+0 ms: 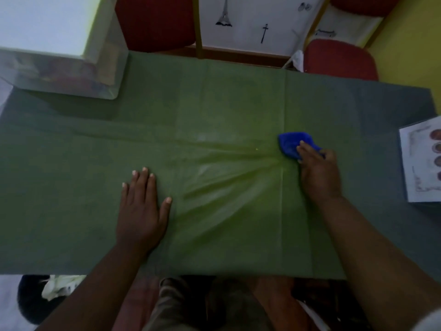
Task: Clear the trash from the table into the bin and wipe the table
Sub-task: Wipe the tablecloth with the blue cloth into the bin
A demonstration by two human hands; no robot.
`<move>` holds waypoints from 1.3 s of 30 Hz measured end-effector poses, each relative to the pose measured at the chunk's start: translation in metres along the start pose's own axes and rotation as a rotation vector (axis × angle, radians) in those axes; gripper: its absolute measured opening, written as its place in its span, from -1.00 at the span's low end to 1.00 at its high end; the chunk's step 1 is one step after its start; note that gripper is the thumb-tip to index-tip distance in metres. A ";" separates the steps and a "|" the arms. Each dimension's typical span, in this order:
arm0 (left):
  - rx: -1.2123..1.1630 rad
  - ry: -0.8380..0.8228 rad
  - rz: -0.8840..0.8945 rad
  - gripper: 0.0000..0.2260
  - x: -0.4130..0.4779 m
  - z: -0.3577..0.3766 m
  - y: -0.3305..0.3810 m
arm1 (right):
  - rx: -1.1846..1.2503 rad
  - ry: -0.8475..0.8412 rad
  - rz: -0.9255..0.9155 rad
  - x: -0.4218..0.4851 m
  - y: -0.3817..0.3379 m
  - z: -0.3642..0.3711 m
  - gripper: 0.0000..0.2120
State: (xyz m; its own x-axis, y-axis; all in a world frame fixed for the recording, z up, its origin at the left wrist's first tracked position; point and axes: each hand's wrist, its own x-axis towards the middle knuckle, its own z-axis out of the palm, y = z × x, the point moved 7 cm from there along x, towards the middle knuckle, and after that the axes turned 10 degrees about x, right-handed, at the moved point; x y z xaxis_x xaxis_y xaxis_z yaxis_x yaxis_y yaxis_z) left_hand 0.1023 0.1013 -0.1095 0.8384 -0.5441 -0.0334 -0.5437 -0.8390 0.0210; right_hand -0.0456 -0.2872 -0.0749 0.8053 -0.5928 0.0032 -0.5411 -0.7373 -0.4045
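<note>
Fingers of my right hand press the crumpled blue cloth at centre right; whether they curl round it I cannot tell. My left hand lies flat and spread on the green tablecloth. The tablecloth is puckering between my hands; I judge it could drag and shift the printed paper sheet at the right edge. One cloth, one sheet.

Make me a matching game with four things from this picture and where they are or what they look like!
Things:
1. cloth
2. left hand
3. sheet of paper
4. plastic box

Descriptions:
A. lies flat on the table, fingers straight
B. sits at the far left corner of the table
C. blue, bunched under the right hand
D. lies at the right edge of the table

Pairs: 1-C, 2-A, 3-D, 4-B
</note>
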 end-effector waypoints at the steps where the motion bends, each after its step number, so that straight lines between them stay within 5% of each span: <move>1: 0.000 -0.001 0.000 -0.40 0.000 -0.001 0.000 | 0.015 0.021 0.034 -0.004 0.001 0.002 -0.63; 6: 0.001 -0.016 -0.004 -0.39 -0.002 0.002 -0.001 | 0.065 -0.088 -0.130 -0.106 -0.080 0.054 -0.46; 8: 0.004 -0.023 -0.003 -0.38 0.000 0.003 -0.001 | 0.125 -0.301 -0.333 -0.159 -0.116 0.077 -0.58; 10: 0.007 -0.037 0.004 -0.38 0.001 0.005 -0.001 | 0.018 -0.343 -0.689 -0.187 -0.117 0.081 -0.65; 17: -0.008 -0.054 0.020 -0.38 -0.001 0.004 0.000 | 0.004 0.099 -0.105 -0.017 -0.019 0.000 -0.72; 20: 0.000 -0.060 0.018 -0.37 -0.002 0.001 0.000 | 0.020 0.112 0.052 -0.010 -0.033 0.020 -0.65; 23: 0.036 -0.079 0.015 -0.36 -0.001 -0.001 -0.003 | 0.210 -0.033 -0.025 -0.041 -0.100 0.067 -0.56; 27: 0.041 -0.082 0.039 -0.35 -0.003 0.002 -0.007 | 0.122 -0.215 -0.636 -0.076 -0.182 0.103 -0.62; 28: 0.037 -0.086 0.046 -0.34 -0.003 0.003 -0.008 | 0.084 -0.197 -0.641 -0.064 -0.175 0.101 -0.66; 33: 0.019 -0.097 0.050 -0.33 -0.003 0.008 -0.009 | -0.015 0.065 -0.003 0.023 -0.055 0.040 -0.72; 37: -0.001 -0.104 0.047 -0.32 -0.004 0.007 -0.008 | -0.070 0.059 0.058 0.002 -0.073 0.048 -0.74; 39: -0.017 -0.098 0.039 -0.32 -0.002 0.004 -0.009 | 0.015 -0.009 -0.014 -0.033 -0.122 0.079 -0.60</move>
State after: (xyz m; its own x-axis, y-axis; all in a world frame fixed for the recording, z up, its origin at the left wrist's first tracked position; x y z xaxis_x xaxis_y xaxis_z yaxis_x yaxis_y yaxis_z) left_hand 0.1050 0.1100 -0.1139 0.8083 -0.5742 -0.1302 -0.5741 -0.8177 0.0416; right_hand 0.0135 -0.1521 -0.0982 0.8152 -0.5792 0.0010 -0.5258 -0.7407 -0.4182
